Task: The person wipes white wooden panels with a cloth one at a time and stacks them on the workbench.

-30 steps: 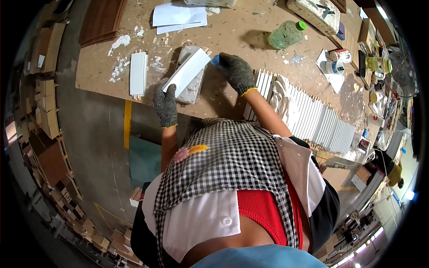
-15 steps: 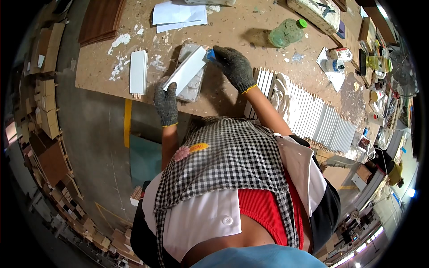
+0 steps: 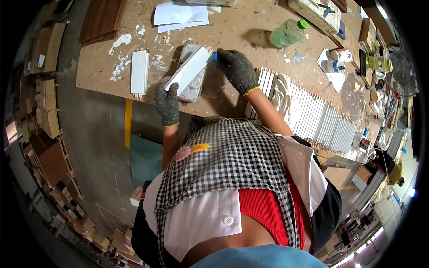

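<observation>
Head view. Gloved left hand (image 3: pixel 167 105) pinches the lower end of a white slat (image 3: pixel 189 70) between thumb and fingers; gloved right hand (image 3: pixel 237 70) holds a small blue block (image 3: pixel 214 56) at the slat's far end, whether touching cannot be told. Slat slants over a plastic-wrapped bundle (image 3: pixel 193 88), near the worktop's (image 3: pixel 237 27) front edge, between its left corner and the row of white slats (image 3: pixel 308 116). Sound handling, as judged: firm left grip, slat backed by the bundle, block kept square, pressure light and even.
</observation>
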`<state>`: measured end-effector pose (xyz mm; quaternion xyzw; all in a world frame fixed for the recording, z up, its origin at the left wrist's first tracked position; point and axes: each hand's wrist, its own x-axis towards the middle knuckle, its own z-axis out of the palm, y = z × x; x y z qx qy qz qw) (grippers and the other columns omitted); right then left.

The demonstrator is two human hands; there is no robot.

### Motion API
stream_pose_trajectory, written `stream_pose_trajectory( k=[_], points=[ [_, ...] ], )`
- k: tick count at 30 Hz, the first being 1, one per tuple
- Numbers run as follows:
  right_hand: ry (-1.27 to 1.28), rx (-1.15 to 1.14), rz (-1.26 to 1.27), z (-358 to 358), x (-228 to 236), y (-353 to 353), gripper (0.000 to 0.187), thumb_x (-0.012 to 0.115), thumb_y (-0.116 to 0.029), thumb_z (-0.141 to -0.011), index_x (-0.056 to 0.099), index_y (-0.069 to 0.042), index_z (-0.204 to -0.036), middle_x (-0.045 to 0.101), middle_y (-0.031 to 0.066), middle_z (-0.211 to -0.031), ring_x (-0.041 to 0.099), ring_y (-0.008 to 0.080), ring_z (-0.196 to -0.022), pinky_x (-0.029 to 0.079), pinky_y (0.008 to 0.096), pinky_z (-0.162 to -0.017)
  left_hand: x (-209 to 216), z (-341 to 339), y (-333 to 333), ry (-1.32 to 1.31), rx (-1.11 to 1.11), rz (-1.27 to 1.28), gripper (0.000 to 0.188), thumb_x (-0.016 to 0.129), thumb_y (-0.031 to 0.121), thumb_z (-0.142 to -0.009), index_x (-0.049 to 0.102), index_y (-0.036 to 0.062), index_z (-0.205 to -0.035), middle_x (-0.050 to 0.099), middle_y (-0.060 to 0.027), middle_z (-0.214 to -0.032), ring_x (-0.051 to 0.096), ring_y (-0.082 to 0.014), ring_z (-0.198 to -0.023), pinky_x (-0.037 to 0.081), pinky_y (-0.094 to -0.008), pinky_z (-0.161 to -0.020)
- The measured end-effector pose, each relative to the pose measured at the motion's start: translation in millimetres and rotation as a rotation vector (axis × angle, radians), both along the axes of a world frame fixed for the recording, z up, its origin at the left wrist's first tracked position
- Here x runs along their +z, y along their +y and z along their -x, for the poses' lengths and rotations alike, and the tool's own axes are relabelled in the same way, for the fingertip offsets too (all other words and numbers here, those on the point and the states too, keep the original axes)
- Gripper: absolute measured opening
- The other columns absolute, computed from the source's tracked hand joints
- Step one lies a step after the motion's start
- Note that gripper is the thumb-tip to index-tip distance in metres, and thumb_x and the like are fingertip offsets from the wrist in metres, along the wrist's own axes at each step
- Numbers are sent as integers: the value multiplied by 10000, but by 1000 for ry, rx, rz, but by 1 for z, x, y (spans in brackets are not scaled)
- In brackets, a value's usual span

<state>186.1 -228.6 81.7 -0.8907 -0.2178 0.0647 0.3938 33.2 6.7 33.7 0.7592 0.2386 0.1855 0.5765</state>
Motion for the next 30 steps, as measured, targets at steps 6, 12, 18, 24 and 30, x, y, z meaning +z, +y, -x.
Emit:
stream_pose_trajectory(
  k=[6,12,18,24,30],
  points=[
    [-115,-123,9,-2,-5,8,376,685,-242,-916,655,-65,-1247,680,199,-1090,650,384,-1010,528,455,-888,-3,-1,-1,-3,8,20,341,732,149,-944,627,-24,-1219,666,-114,-1181,614,-199,-1074,495,-347,-962],
    [-116,-90,75,-1,-2,15,376,705,-236,-895,654,-58,-1223,668,196,-1061,639,387,-977,522,465,-863,-1,-1,-1,11,21,44,346,741,137,-936,628,-25,-1220,673,-112,-1183,616,-195,-1080,495,-343,-976],
    [-128,-81,-10,1,11,15,369,718,-206,-880,658,-51,-1210,669,183,-1040,641,370,-975,524,455,-857,2,-1,-2,0,14,25,345,744,141,-934,633,-18,-1219,676,-107,-1179,616,-188,-1077,497,-341,-971],
    [-82,-65,76,1,5,13,378,722,-208,-877,654,-38,-1208,671,180,-1018,641,365,-958,522,457,-845,-1,0,-1,19,32,28,334,740,136,-936,636,-19,-1213,681,-102,-1169,619,-180,-1065,500,-340,-964],
    [-177,-34,-4,-1,9,19,318,697,-183,-863,652,-53,-1150,660,210,-990,611,410,-948,499,501,-835,5,-1,-4,41,33,0,328,740,136,-936,638,-17,-1208,687,-102,-1157,629,-183,-1043,507,-343,-951]
  ],
)
